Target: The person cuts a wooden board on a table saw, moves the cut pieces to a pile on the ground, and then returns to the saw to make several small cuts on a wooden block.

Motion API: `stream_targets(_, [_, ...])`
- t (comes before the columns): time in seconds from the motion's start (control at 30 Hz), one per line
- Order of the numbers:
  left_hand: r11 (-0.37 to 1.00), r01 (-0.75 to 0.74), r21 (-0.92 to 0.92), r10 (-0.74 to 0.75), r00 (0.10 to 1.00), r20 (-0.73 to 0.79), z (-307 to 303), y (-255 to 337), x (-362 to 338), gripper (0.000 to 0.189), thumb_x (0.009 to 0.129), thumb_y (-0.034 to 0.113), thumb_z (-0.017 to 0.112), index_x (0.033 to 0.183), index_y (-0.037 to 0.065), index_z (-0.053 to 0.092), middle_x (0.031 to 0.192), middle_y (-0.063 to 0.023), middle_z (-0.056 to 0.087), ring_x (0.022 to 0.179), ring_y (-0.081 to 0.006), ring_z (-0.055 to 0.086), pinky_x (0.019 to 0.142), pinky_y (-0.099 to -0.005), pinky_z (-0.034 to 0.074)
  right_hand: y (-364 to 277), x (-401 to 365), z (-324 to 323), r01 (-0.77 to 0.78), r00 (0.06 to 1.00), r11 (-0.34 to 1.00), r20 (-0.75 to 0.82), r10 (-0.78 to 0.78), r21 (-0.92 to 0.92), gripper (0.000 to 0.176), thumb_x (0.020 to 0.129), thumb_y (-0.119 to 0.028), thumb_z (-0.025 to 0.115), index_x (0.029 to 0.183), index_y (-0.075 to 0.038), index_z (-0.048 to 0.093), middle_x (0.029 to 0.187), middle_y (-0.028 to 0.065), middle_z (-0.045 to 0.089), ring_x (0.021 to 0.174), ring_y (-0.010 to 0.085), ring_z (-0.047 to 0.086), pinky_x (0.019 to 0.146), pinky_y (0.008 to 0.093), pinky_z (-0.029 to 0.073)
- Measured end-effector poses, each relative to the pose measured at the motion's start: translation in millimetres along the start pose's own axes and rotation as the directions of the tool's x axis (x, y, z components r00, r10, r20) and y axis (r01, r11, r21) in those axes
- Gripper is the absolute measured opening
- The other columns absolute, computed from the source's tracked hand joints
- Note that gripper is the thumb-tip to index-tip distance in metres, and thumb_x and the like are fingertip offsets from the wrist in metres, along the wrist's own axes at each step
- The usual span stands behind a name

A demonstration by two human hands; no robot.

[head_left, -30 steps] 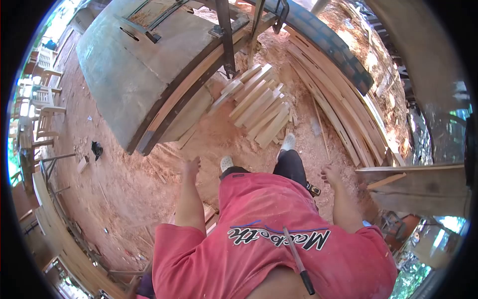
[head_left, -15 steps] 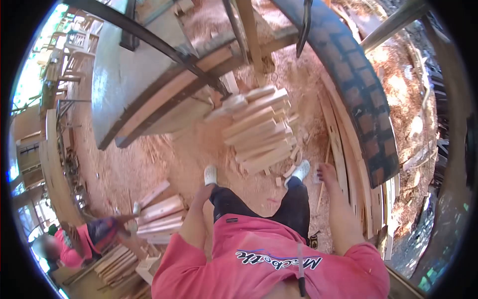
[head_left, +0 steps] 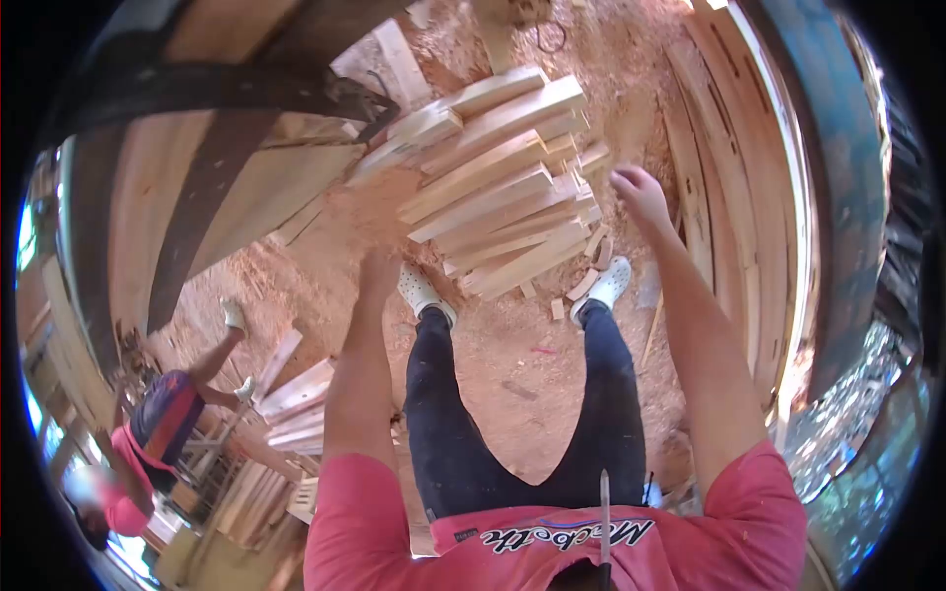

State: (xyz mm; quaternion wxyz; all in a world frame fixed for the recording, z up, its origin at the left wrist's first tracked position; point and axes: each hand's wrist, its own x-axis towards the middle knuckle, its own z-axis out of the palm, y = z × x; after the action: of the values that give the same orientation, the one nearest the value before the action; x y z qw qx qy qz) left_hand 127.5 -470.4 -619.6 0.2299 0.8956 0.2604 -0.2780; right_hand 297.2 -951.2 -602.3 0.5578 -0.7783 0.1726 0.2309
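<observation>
A pile of cut wooden pieces point(head_left: 493, 212) lies on the sawdust-covered ground in front of my feet. Close to the pile's right side is my right hand point(head_left: 642, 195), its fingers loosely bent and nothing seen in them. My left hand point(head_left: 379, 268) hangs low near the pile's left end, above my left shoe; its fingers are smeared by motion and blend into the sawdust. Small wood offcuts point(head_left: 581, 286) lie by my right shoe.
Long boards point(head_left: 729, 197) lean along the right side. A dark-framed wooden structure point(head_left: 212, 148) fills the upper left. Lower left, another person point(head_left: 163, 414) bends near a second stack of wood point(head_left: 301, 399).
My view has dropped closer to the wood pile as I lean forward. Both hands have reached out toward its two sides. The other person at left has shifted position.
</observation>
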Motion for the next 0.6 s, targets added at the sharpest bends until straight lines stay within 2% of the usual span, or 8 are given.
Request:
stream_targets(0.13, [0.612, -0.528, 0.589, 0.574, 0.808, 0.129, -13, 9, 113, 0.034, 0.083, 0.019, 0.067, 0.111, 0.000, 0.067, 0.103, -0.0176, 0.069, 0.101, -0.0348, 0.065, 0.085, -0.0410, 0.053, -18, 18, 76, 0.063, 0.996, 0.992, -0.075, -0.055, 0.109, 0.037, 0.090, -0.024, 0.071, 0.114, 0.004, 0.066, 0.096, 0.0083, 0.070, 0.088, 0.0145, 0.064, 0.079, 0.0285, 0.051])
stream_targets(0.17, [0.581, -0.551, 0.599, 0.592, 0.791, 0.154, -27, 38, 115, 0.034, 0.083, 0.019, 0.067, 0.111, 0.000, 0.067, 0.103, -0.0176, 0.069, 0.101, -0.0348, 0.065, 0.085, -0.0410, 0.053, -18, 22, 91, 0.048, 0.988, 0.986, -0.150, -0.025, 0.157, 0.037, 0.091, -0.024, 0.071, 0.115, 0.004, 0.066, 0.096, 0.0084, 0.070, 0.088, 0.0146, 0.064, 0.079, 0.0286, 0.051])
stream_targets(0.23, [0.887, -0.442, -0.134, 0.432, 0.896, -0.099, -61, 123, 93, 0.026, 0.081, 0.015, 0.069, 0.103, 0.000, 0.067, 0.095, -0.0199, 0.066, 0.098, -0.0397, 0.062, 0.082, -0.0446, 0.052, -3, 21, 115, 0.071, 0.961, 0.941, -0.276, 0.024, 0.330, 0.035, 0.091, -0.023, 0.070, 0.115, 0.003, 0.065, 0.095, 0.0078, 0.069, 0.087, 0.0136, 0.063, 0.077, 0.0278, 0.051])
stream_targets(0.33, [0.664, -0.550, 0.506, 0.702, 0.691, -0.170, -8, 25, 227, 0.029, 0.080, 0.018, 0.072, 0.100, -0.002, 0.069, 0.092, -0.0198, 0.068, 0.093, -0.0376, 0.065, 0.084, -0.0440, 0.051, 15, 3, 126, 0.097, 0.924, 0.821, -0.358, 0.136, 0.563, 0.030, 0.094, -0.021, 0.067, 0.116, 0.000, 0.064, 0.097, 0.0051, 0.069, 0.087, 0.0111, 0.063, 0.073, 0.0256, 0.051])
stream_targets(0.47, [0.854, -0.396, 0.337, 0.461, 0.877, -0.137, -25, 50, 220, 0.033, 0.080, 0.019, 0.072, 0.103, -0.004, 0.066, 0.094, -0.0198, 0.067, 0.087, -0.0382, 0.065, 0.080, -0.0427, 0.053, 40, -47, 122, -0.002, 0.916, 0.753, -0.301, 0.265, 0.658, 0.025, 0.095, -0.018, 0.065, 0.115, -0.003, 0.064, 0.095, 0.0016, 0.067, 0.084, 0.0081, 0.061, 0.069, 0.0230, 0.049])
stream_targets(0.53, [0.656, -0.679, 0.330, 0.755, 0.600, -0.266, -33, 48, 217, 0.026, 0.081, 0.017, 0.070, 0.097, -0.004, 0.064, 0.093, -0.0196, 0.066, 0.079, -0.0387, 0.065, 0.074, -0.0445, 0.052, 45, -62, 116, -0.106, 0.894, 0.731, -0.258, 0.367, 0.674, 0.024, 0.095, -0.016, 0.066, 0.114, -0.002, 0.065, 0.095, 0.0001, 0.066, 0.080, 0.0060, 0.058, 0.066, 0.0215, 0.047])
stream_targets(0.57, [0.657, -0.679, 0.327, 0.754, 0.599, -0.270, -38, 47, 216, 0.026, 0.081, 0.017, 0.070, 0.097, -0.004, 0.064, 0.093, -0.0196, 0.066, 0.079, -0.0387, 0.065, 0.074, -0.0445, 0.052, 49, -65, 115, -0.104, 0.895, 0.735, -0.260, 0.364, 0.670, 0.024, 0.095, -0.016, 0.066, 0.114, -0.002, 0.065, 0.095, 0.0001, 0.066, 0.080, 0.0060, 0.058, 0.066, 0.0215, 0.047])
stream_targets(0.6, [0.801, -0.570, 0.186, 0.595, 0.791, -0.139, -40, 49, 218, 0.024, 0.083, 0.017, 0.069, 0.098, -0.001, 0.065, 0.091, -0.0187, 0.065, 0.082, -0.0379, 0.065, 0.076, -0.0444, 0.052, 54, -66, 110, -0.107, 0.909, 0.770, -0.252, 0.332, 0.630, 0.025, 0.095, -0.016, 0.066, 0.116, -0.002, 0.064, 0.096, 0.0000, 0.066, 0.080, 0.0056, 0.058, 0.067, 0.0215, 0.047])
